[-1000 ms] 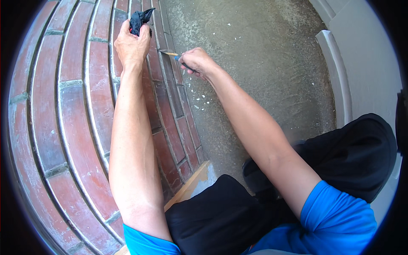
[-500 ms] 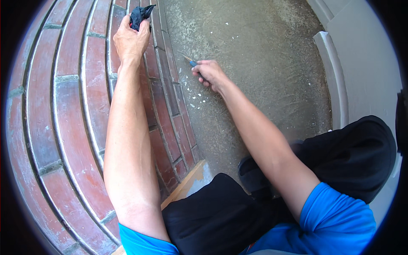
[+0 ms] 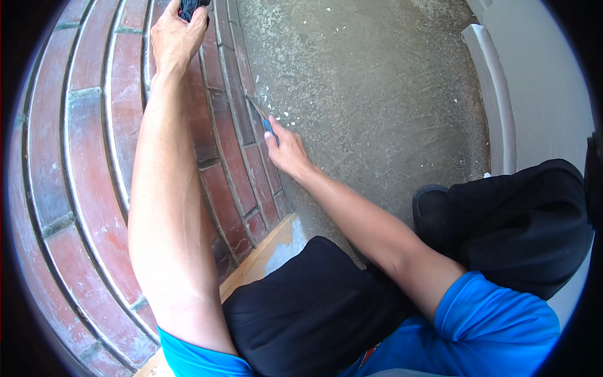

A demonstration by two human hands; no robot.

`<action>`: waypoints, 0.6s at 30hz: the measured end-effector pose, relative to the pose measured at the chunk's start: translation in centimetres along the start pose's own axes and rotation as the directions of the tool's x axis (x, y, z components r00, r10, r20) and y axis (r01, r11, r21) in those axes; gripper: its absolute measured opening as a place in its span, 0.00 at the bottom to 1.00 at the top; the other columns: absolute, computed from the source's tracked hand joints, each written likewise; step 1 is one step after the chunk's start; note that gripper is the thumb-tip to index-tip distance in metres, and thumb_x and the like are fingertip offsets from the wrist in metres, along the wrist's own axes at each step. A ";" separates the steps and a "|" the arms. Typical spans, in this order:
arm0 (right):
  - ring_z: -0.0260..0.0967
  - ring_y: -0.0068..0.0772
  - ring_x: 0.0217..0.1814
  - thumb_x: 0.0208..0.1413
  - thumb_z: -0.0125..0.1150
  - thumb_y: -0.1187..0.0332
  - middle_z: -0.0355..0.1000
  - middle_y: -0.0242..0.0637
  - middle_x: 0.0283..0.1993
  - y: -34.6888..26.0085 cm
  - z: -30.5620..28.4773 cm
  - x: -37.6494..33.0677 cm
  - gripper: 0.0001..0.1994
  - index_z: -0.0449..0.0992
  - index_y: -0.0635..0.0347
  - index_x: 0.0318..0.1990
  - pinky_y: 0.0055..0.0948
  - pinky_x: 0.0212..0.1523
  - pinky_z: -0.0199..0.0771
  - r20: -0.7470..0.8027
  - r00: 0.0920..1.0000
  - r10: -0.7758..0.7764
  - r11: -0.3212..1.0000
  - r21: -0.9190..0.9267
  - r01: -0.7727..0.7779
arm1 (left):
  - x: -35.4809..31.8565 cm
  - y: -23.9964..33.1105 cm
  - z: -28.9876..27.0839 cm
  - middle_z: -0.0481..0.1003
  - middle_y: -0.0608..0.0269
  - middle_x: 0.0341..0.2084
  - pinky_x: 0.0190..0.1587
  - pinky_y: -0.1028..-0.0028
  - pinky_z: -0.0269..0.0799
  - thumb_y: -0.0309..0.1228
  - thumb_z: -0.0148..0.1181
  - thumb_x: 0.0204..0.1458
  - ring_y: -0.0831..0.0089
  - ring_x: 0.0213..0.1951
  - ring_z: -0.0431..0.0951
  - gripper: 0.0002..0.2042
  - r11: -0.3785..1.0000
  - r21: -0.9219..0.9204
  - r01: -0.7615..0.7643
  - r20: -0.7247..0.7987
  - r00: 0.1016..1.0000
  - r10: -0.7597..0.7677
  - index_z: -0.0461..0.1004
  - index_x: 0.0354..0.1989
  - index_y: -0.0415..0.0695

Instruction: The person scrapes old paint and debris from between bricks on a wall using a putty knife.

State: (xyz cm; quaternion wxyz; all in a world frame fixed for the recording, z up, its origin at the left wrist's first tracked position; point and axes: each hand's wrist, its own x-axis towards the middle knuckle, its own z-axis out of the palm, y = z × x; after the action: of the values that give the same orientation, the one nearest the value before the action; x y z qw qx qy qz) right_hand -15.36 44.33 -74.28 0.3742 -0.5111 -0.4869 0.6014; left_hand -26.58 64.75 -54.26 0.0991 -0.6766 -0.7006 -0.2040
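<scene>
My right hand [image 3: 286, 149] grips a small scraper with a blue handle [image 3: 269, 125]. Its thin blade [image 3: 256, 107] lies against the edge where the red brick paving [image 3: 94, 163] meets the grey concrete floor [image 3: 370, 94]. My left hand [image 3: 178, 34] is stretched out over the bricks at the top of the view, closed around a dark blue cloth [image 3: 190, 7]. White flecks [image 3: 281, 117] lie scattered on the concrete near the blade.
A white moulded base of a wall or post [image 3: 496, 100] runs along the right side. My knees in dark trousers [image 3: 326, 308] rest on the floor, partly over a pale wooden board [image 3: 264, 261] beside the bricks.
My right hand has drawn the scraper down along the brick edge, toward me. The left hand with the cloth has moved further up and away.
</scene>
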 end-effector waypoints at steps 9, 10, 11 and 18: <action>0.71 0.62 0.50 0.60 0.50 0.64 0.72 0.64 0.46 2.6 1.4 -8.7 0.24 0.64 0.65 0.62 0.43 0.52 0.72 0.085 0.994 0.066 0.997 -0.046 -0.063 | 0.3 -1.8 0.3 0.80 0.50 0.30 0.40 0.65 0.75 0.44 0.61 0.47 0.60 0.35 0.81 0.22 0.972 0.100 -0.213 0.057 0.977 0.208 0.76 0.48 0.45; 0.71 0.61 0.51 0.60 0.50 0.63 0.71 0.65 0.47 3.3 1.1 -9.5 0.24 0.64 0.66 0.62 0.42 0.53 0.72 0.072 0.994 0.078 0.997 -0.022 -0.077 | -0.3 -0.1 0.3 0.80 0.50 0.30 0.40 0.65 0.75 0.44 0.61 0.47 0.60 0.35 0.81 0.22 0.974 0.086 -0.208 0.058 0.977 0.204 0.76 0.48 0.45; 0.71 0.61 0.51 0.60 0.50 0.63 0.71 0.65 0.47 4.3 0.7 -9.2 0.24 0.64 0.66 0.62 0.42 0.53 0.72 0.066 0.994 0.086 0.996 -0.034 -0.084 | -0.7 1.9 0.5 0.78 0.49 0.29 0.39 0.65 0.73 0.39 0.58 0.45 0.60 0.34 0.79 0.19 0.985 0.025 -0.173 0.115 0.979 0.169 0.76 0.44 0.43; 0.65 0.50 0.63 0.60 0.52 0.61 0.67 0.56 0.60 1.6 -2.9 -1.1 0.25 0.65 0.67 0.61 0.35 0.63 0.63 0.193 0.975 0.111 0.982 -0.173 -0.077 | -0.5 5.0 -1.8 0.77 0.52 0.21 0.33 0.66 0.74 0.33 0.56 0.42 0.64 0.26 0.79 0.14 0.993 -0.065 -0.100 0.363 0.925 0.117 0.77 0.36 0.40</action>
State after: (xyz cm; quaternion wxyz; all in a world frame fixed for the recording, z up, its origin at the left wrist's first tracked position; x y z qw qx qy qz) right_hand -12.27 43.48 -75.54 0.2506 -0.4991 -0.5454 0.6250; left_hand -21.89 63.55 -52.12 -0.0373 -0.7424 -0.6636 -0.0845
